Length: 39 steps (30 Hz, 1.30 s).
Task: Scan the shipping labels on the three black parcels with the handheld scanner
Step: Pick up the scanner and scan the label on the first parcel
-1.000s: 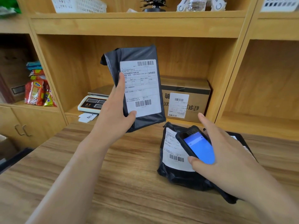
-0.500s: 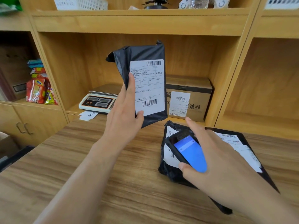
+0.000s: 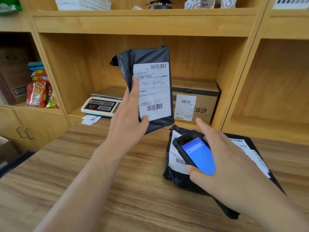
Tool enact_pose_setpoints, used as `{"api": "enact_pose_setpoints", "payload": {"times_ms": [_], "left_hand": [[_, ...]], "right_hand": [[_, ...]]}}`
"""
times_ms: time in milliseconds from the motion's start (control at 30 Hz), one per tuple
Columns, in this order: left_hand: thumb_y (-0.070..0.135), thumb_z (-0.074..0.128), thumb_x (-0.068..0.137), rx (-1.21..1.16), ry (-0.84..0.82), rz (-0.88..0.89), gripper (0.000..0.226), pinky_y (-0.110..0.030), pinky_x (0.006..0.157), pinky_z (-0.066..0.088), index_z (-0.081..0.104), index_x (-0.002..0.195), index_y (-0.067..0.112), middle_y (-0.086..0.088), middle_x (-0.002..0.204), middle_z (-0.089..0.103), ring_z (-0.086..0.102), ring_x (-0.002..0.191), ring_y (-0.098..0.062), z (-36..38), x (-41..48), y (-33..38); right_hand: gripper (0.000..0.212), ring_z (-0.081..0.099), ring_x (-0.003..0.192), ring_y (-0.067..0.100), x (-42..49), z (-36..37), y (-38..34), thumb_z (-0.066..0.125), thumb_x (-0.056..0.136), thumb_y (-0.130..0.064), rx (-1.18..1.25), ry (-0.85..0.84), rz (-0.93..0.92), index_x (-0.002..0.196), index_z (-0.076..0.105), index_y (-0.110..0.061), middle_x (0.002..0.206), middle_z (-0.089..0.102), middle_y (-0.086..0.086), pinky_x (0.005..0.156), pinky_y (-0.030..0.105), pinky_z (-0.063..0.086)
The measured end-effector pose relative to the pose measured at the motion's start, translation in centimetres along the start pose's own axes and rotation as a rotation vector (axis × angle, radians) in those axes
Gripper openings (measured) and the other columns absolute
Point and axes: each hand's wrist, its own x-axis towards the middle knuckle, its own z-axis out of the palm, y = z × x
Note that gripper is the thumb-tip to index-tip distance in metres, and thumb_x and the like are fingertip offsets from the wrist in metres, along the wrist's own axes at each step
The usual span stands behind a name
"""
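A person stands at a wooden table [image 3: 100, 173] facing a wall of wooden shelving [image 3: 142, 24]; only the two bare forearms and hands are seen. The left hand [image 3: 127, 124] is raised above the table and grips a black parcel [image 3: 147, 56] by its lower left edge, thumb pressed on the front and fingers behind; the parcel is upright, and its white shipping label [image 3: 155, 91], with a barcode at the top and another near the bottom, faces the viewer. The right hand [image 3: 230, 168] is lower and to the right, wrapped around a handheld scanner [image 3: 192, 148] with a lit blue screen, index finger stretched out straight past its top; the scanner's far end points up towards the held parcel, though whether its beam meets the label is hard to judge. Under that hand two more black parcels lie on the table, touching: a crumpled parcel [image 3: 173, 178] with its label facing up, and a flat parcel [image 3: 260, 151] to its right, partly hidden by the wrist. In the shelf bay behind sit a weighing scale [image 3: 100, 106], a cardboard box [image 3: 197, 91] with its own label, and, further left, bright snack packets [image 3: 40, 92].
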Motion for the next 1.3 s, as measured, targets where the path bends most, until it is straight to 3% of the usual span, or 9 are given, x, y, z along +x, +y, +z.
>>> {"api": "enact_pose_setpoints", "payload": {"times_ms": [67, 200, 400, 567, 767, 933, 1033, 1200, 1300], "left_hand": [[0.012, 0.066, 0.089, -0.026, -0.009, -0.013, 0.106, -0.028, 0.079, 0.04, -0.01, 0.159, 0.034, 0.009, 0.161, 0.029, 0.036, 0.1, 0.009, 0.0, 0.0, -0.1], [0.012, 0.062, 0.089, -0.024, 0.004, -0.007, 0.102, -0.038, 0.08, 0.05, -0.009, 0.159, 0.035, 0.007, 0.159, 0.031, 0.044, 0.104, -0.003, -0.2, -0.1, 0.0], [0.014, 0.059, 0.091, -0.05, 0.019, -0.021, 0.097, -0.045, 0.083, 0.054, -0.007, 0.159, 0.037, 0.008, 0.155, 0.037, 0.052, 0.108, -0.012, -0.4, 0.0, 0.0], [0.012, 0.056, 0.09, -0.058, -0.013, -0.056, 0.093, -0.047, 0.087, 0.052, 0.0, 0.16, 0.035, 0.009, 0.146, 0.044, 0.05, 0.114, -0.013, -0.6, 0.1, -0.2], [0.009, 0.054, 0.092, -0.096, -0.074, -0.173, 0.085, -0.029, 0.078, 0.044, 0.01, 0.161, 0.033, 0.02, 0.136, 0.044, 0.053, 0.097, -0.006, -0.7, 0.3, -1.5], [0.008, 0.05, 0.09, -0.089, -0.159, -0.261, 0.082, -0.032, 0.072, 0.038, 0.015, 0.161, 0.034, 0.001, 0.125, 0.059, 0.051, 0.089, -0.015, -0.5, 0.4, -3.3], [0.005, 0.047, 0.091, -0.101, -0.199, -0.283, 0.079, -0.027, 0.066, 0.038, 0.02, 0.16, 0.035, 0.004, 0.117, 0.06, 0.054, 0.08, -0.011, -0.5, 0.3, -3.7], [0.002, 0.04, 0.093, -0.141, -0.253, -0.371, 0.074, -0.013, 0.065, 0.035, 0.028, 0.158, 0.036, 0.007, 0.123, 0.055, 0.055, 0.089, -0.009, -0.8, 0.2, -4.6], [0.001, 0.036, 0.094, -0.192, -0.263, -0.431, 0.071, -0.013, 0.063, 0.036, 0.032, 0.157, 0.034, 0.01, 0.126, 0.052, 0.054, 0.089, 0.003, -0.6, 0.2, -5.1]], "right_hand": [[0.1, 0.037, 0.131, 0.005, 0.0, -0.1, 0.1, 0.06, 0.076, -0.064, 0.026, 0.01, -0.003, 0.142, -0.015, -0.066, 0.15, 0.018, -0.035, 0.093, 0.029, 0.037], [0.099, 0.026, 0.125, -0.01, 0.1, -0.5, -0.1, 0.058, 0.072, -0.069, 0.096, 0.033, -0.017, 0.141, -0.013, -0.068, 0.139, 0.017, -0.044, 0.098, 0.029, 0.033], [0.101, 0.034, 0.114, -0.005, -0.1, -1.0, -0.2, 0.059, 0.068, -0.069, 0.13, 0.086, -0.008, 0.145, -0.005, -0.065, 0.129, 0.034, -0.038, 0.089, 0.027, 0.032], [0.101, 0.035, 0.109, -0.005, 0.0, -1.1, 0.3, 0.063, 0.071, -0.066, 0.159, 0.115, 0.014, 0.146, -0.004, -0.065, 0.122, 0.036, -0.039, 0.078, 0.018, 0.032], [0.102, 0.039, 0.128, 0.003, 0.3, -1.5, 0.9, 0.063, 0.068, -0.065, 0.194, 0.145, 0.032, 0.148, 0.0, -0.062, 0.139, 0.039, -0.03, 0.091, 0.028, 0.031], [0.103, 0.035, 0.135, 0.005, 0.4, -1.5, 1.3, 0.068, 0.072, -0.062, 0.185, 0.16, 0.04, 0.151, 0.001, -0.058, 0.15, 0.034, -0.025, 0.093, 0.028, 0.03], [0.103, 0.034, 0.135, 0.005, 0.5, -1.5, 1.5, 0.068, 0.072, -0.062, 0.185, 0.162, 0.043, 0.151, 0.002, -0.058, 0.151, 0.034, -0.025, 0.094, 0.027, 0.029], [0.102, 0.036, 0.133, 0.006, 0.4, -1.5, 1.5, 0.069, 0.073, -0.061, 0.193, 0.162, 0.052, 0.15, 0.002, -0.06, 0.149, 0.035, -0.026, 0.093, 0.028, 0.029], [0.103, 0.034, 0.134, 0.005, 0.5, -1.6, 1.4, 0.069, 0.073, -0.06, 0.188, 0.148, 0.059, 0.151, 0.002, -0.059, 0.15, 0.034, -0.026, 0.093, 0.027, 0.028]]}}
